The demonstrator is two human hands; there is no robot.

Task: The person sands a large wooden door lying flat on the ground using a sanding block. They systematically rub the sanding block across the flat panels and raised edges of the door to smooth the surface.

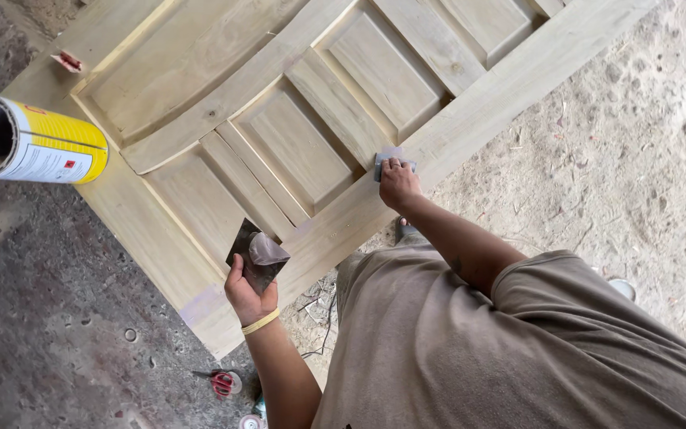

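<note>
Hands at unfinished panelled wooden door [295, 119], lying flat across the upper frame.

Left hand [249, 295], lower centre, fingers closed around a dark flat plate [254, 253] bearing a grey lump of filler [267, 249]. Right hand [398, 183], centre frame, fingers curled, pressing a small grey scraper [383, 163] onto the door's side rail. Yellow-and-white can [37, 143] on the door at upper left. Red-handled scissors [221, 383] on the floor, bottom centre.

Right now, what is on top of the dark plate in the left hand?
A grey lump of putty lies on the plate. The left hand covers the plate's lower edge.
</note>
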